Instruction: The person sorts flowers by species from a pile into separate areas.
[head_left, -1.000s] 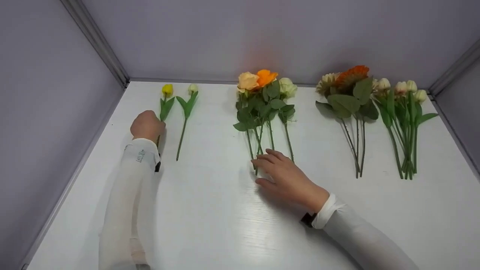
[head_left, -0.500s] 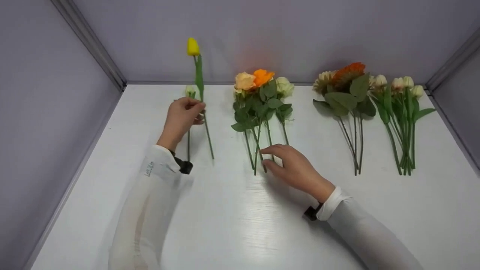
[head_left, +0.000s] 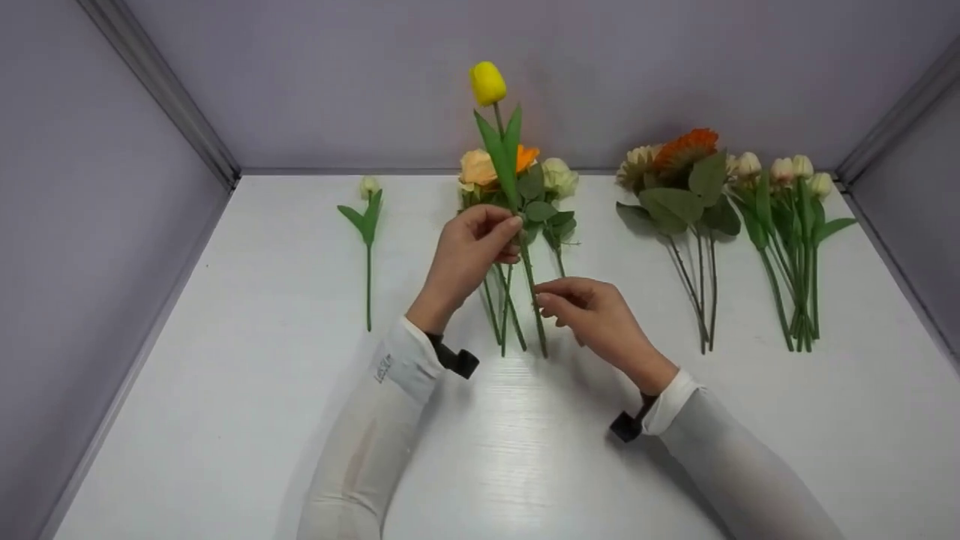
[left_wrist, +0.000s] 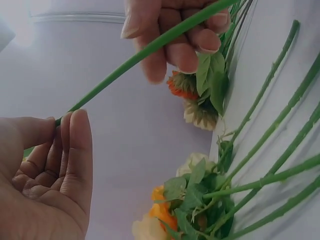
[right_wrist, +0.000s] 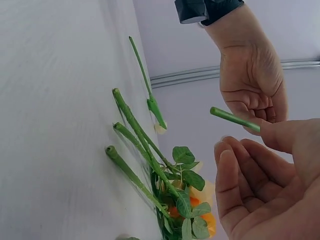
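Observation:
A yellow tulip [head_left: 488,83] is raised over the middle of the table, bloom up. My left hand [head_left: 465,251] pinches its green stem [left_wrist: 115,75] between thumb and fingertips just below the leaves. My right hand [head_left: 604,319] is beside the lower stem, its fingers relaxed and slightly bent; in the right wrist view a gap shows between thumb and fingers, and the stem's cut end passes by the thumb. Behind the tulip lies a bunch of roses with a peach rose [head_left: 477,168], an orange bloom and a pale green rose [head_left: 559,178], partly covered by the left hand.
A single white tulip [head_left: 368,225] lies on the white table [head_left: 225,420] at the left. To the right lie an orange daisy-like flower [head_left: 686,154] with cream ones, and a bunch of pale tulips [head_left: 801,166]. Grey panels [head_left: 337,82] wall the back and sides.
My left hand has picked up the yellow tulip from the left of the table and carried it right, over the roses. My right hand has shifted slightly right and up, away from the rose stems.

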